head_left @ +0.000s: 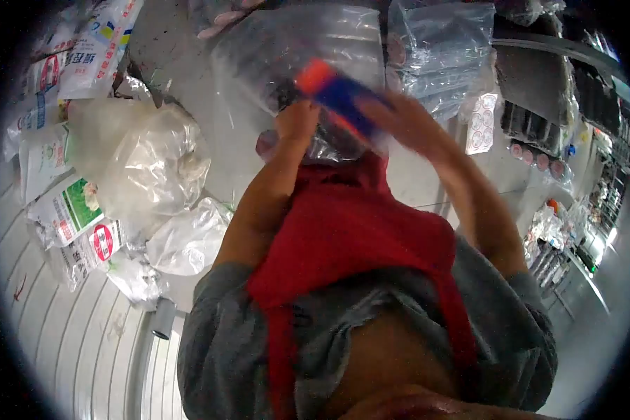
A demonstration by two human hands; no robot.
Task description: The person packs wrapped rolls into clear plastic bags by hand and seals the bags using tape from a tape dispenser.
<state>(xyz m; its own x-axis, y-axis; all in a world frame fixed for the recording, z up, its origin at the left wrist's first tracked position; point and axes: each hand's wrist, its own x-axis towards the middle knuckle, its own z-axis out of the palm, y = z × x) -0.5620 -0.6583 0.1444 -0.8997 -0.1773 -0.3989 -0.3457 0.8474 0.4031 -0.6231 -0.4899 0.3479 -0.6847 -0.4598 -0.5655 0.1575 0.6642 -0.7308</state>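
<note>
left hand [297, 119]: raised in front of chest, pressed against the lower edge of a clear plastic bag [308, 63]; fingers curled into the film, likely gripping it so the bag hangs steady. Exact finger spread: cannot tell, blurred.
right hand [406, 122]: raised beside the left, closed around one end of a blue-and-orange object [336, 94]; fingers wrapped, not spread. Motion blur hides the fingertips.
blue-and-orange object: tilted, orange end up-left, blue body running down-right into the right hand; lies against the front of the clear plastic bag, between both hands. Inside or outside the film: cannot tell.
clear plastic bag: held high and upright, dark contents bunched low by the hands; weight sits at the bottom, hence the grip there.
red apron [350, 231]: worn over grey sleeves [217, 329], fills centre of view below the hands.
floor [189, 56]: bare grey concrete, scuffed.
left side: bulging translucent sacks [147, 157], printed packets [70, 210] with red and green labels, stacked loosely along white ribbed panelling [77, 343].
top right: more clear bags [441, 49] of stock, piled.
right side: shelving [595, 91] with small goods, row of round-capped bottles [539, 157]; looks like a shop or stockroom aisle.
</note>
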